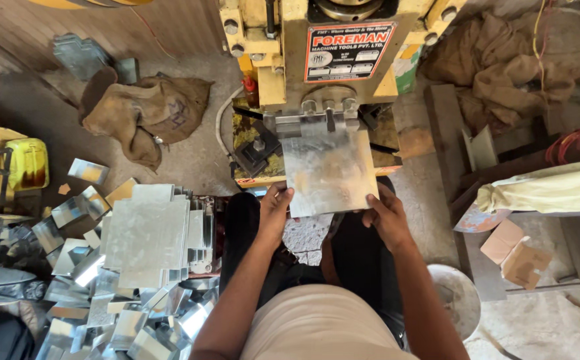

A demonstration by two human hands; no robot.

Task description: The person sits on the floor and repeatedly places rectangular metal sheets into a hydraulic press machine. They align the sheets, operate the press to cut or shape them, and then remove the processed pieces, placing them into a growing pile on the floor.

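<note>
Head view: left hand point(275, 212) and right hand point(384, 215) clamp sheet point(328, 175) at its near corners under press point(323, 67). Best keep sheet flat, square to the die, fingers clear.

Rectangular nameplate label point(347, 52), red, white and black, on yellow press machine point(283, 73) front; folded brown cardboard boxes point(515, 253), lower right bench.
</note>
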